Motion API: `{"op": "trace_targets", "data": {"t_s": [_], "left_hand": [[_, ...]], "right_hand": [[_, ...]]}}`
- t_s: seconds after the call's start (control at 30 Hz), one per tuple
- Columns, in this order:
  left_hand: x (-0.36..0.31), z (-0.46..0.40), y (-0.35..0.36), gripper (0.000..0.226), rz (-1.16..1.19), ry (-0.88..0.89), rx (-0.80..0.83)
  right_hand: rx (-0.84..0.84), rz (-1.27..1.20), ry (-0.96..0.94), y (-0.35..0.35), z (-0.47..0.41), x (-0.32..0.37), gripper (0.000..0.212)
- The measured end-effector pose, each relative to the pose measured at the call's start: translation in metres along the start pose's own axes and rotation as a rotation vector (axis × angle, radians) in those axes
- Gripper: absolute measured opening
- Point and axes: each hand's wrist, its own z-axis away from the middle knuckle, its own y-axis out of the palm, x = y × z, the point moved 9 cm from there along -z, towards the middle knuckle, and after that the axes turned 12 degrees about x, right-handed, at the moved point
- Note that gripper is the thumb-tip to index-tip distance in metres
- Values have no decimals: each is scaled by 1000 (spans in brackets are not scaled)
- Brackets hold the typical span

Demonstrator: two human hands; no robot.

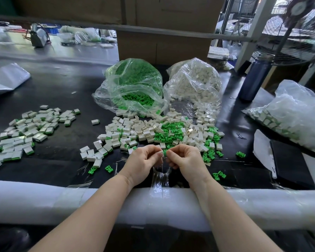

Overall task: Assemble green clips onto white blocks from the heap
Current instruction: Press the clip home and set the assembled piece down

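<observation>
- While your left hand (pixel 142 161) pinches a white block (pixel 160 153) at its fingertips and your right hand (pixel 185 159) pinches a green clip (pixel 165 152) against it, the two parts meet just in front of the mixed heap (pixel 158 132) on the black tabletop (pixel 58 91). Both grips are curled tight round their pieces; how far the clip is seated you cannot tell from here, since your fingers cover most of the joint.
- If you push with the clip tilted, it could jam or spring out of your pinch; so little of it shows beyond your fingertips that your hold is likely shallow.
- A dropped clip would probably land among the stray clips (pixel 219 174) near your right wrist, or slide toward the foam-wrapped edge (pixel 44 202) and off the tabletop.
- Loose clear film (pixel 160 174) lies right under your hands; a part falling there may be hard to spot, and the film could snag a finger.
- Finished pieces sit in a pile (pixel 25 131) well to your left. Toss the done block short and it may mix back into the heap, so you would handle it twice.
- The open bags of clips (pixel 133 84) and blocks (pixel 195 84) lean behind the heap; bumping them on a reach could spill more parts forward.
</observation>
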Motion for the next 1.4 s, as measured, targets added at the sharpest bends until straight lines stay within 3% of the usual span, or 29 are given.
{"op": "trace_targets", "data": {"t_s": [0.53, 0.67, 0.83, 0.97, 1.1, 1.4], "left_hand": [[4, -2, 4, 14, -208, -18, 79], [3, -2, 3, 16, -101, 0, 58], [4, -3, 4, 9, -3, 10, 46], [1, -2, 3, 18, -182, 36, 16], [0, -1, -2, 9, -137, 44, -31], [5, -1, -2, 16, -117, -24, 10]], "right_hand": [[69, 193, 54, 7, -3, -2, 19], [25, 208, -4, 6, -3, 2, 14], [-34, 28, -28, -1, -2, 0, 15], [-54, 3, -16, -4, -3, -1, 15], [-38, -36, -26, -4, 0, -1, 12], [-17, 142, 43, 2, -4, -5, 15]]}}
